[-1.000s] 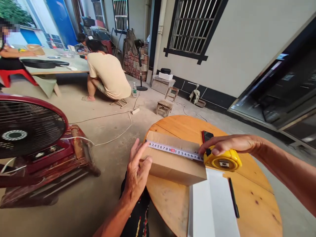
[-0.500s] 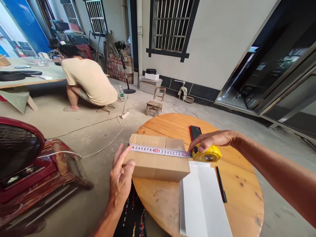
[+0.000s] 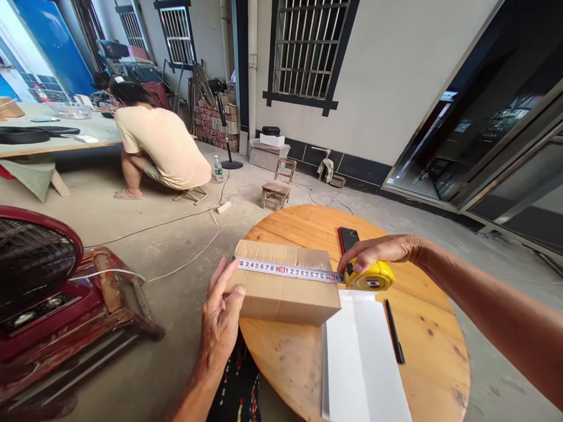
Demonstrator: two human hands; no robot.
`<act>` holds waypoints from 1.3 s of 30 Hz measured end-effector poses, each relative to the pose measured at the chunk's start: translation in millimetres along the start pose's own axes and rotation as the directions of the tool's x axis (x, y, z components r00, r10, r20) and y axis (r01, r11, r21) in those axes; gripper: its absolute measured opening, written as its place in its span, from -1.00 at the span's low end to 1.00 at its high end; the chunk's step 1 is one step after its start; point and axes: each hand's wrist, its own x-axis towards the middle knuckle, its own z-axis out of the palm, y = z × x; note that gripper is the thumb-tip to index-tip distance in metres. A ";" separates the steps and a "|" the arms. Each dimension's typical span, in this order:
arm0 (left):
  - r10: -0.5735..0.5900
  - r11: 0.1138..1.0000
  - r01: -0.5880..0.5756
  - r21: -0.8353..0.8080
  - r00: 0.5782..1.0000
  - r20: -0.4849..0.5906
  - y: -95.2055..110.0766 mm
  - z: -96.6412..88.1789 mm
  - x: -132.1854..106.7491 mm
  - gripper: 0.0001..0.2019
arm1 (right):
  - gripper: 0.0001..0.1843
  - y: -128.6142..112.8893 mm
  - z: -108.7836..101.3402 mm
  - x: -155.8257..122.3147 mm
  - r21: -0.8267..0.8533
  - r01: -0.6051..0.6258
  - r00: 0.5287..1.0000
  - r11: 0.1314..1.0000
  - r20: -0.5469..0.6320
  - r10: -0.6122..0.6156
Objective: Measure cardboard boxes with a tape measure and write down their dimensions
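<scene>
A brown cardboard box (image 3: pixel 285 296) lies on a round wooden table (image 3: pixel 431 346). Across its top runs the white blade of a tape measure (image 3: pixel 288 270). My left hand (image 3: pixel 222 313) presses the blade's end against the box's left edge, index finger on top, thumb on the side. My right hand (image 3: pixel 378 252) grips the yellow tape measure case (image 3: pixel 372 277) just past the box's right end.
White paper sheets (image 3: pixel 363 363) and a black pen (image 3: pixel 394 340) lie near the table's front; a dark phone (image 3: pixel 348 239) lies behind my right hand. A red fan (image 3: pixel 39 269) stands at left. A person in a beige shirt (image 3: pixel 162 146) squats beyond; a small wooden chair (image 3: pixel 277 184) is behind the table.
The view swung right, then settled. Both hands keep the tape stretched along the box; the case sits slightly farther right, with a little more blade showing.
</scene>
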 end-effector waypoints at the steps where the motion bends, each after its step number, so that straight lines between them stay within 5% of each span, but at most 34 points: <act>1: 0.000 1.000 0.000 -0.003 1.000 0.000 0.1 0.3 0.1 -0.60 | -0.45 0.2 -0.7 0.5 -0.005 0.002 1.000 1.000 0.000 -0.002; 25: -0.012 0.996 0.013 -0.085 1.000 0.008 3.5 1.6 -1.6 -0.58 | -0.44 4.5 -0.1 1.6 0.036 -0.022 0.999 0.999 -0.022 0.023; 29: -0.076 0.982 0.068 -0.174 0.996 -0.038 2.3 6.5 -4.8 -0.43 | -0.43 6.4 1.5 -0.7 0.042 0.017 0.999 0.999 -0.035 -0.016; 34: -0.092 0.974 0.076 -0.214 0.994 -0.064 0.7 8.4 -10.1 -0.34 | -0.44 6.9 15.3 -17.3 0.069 0.137 0.988 0.988 -0.076 -0.131; 39: -0.084 0.981 0.085 -0.174 0.996 0.009 -4.1 2.3 -13.3 -0.45 | -0.42 21.6 47.2 -37.2 0.226 0.205 0.953 0.952 -0.266 -0.142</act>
